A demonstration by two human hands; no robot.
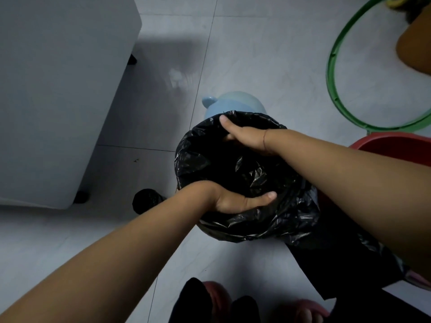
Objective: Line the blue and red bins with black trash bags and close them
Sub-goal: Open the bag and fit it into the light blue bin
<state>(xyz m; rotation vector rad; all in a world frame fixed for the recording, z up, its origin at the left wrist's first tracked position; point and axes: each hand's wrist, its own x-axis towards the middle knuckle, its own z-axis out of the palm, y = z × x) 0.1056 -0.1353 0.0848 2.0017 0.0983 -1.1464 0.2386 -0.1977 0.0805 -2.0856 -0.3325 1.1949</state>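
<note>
A black trash bag (247, 173) is spread open over the mouth of the blue bin, which it hides almost wholly. Behind it the bin's light blue lid (235, 102) stands raised. My left hand (235, 200) grips the bag's near edge, thumb inside the opening. My right hand (245, 137) holds the far edge, thumb on top and fingers tucked inside. A red bin (394, 148) shows at the right, partly behind my right forearm. A roll of black bags (145, 200) lies on the floor at the left.
A white cabinet (58, 101) on short black feet stands at the left. A green hoop (335, 89) lies on the grey tiled floor at the upper right, beside an orange object (414, 50). My feet in pink slippers (217, 297) are at the bottom.
</note>
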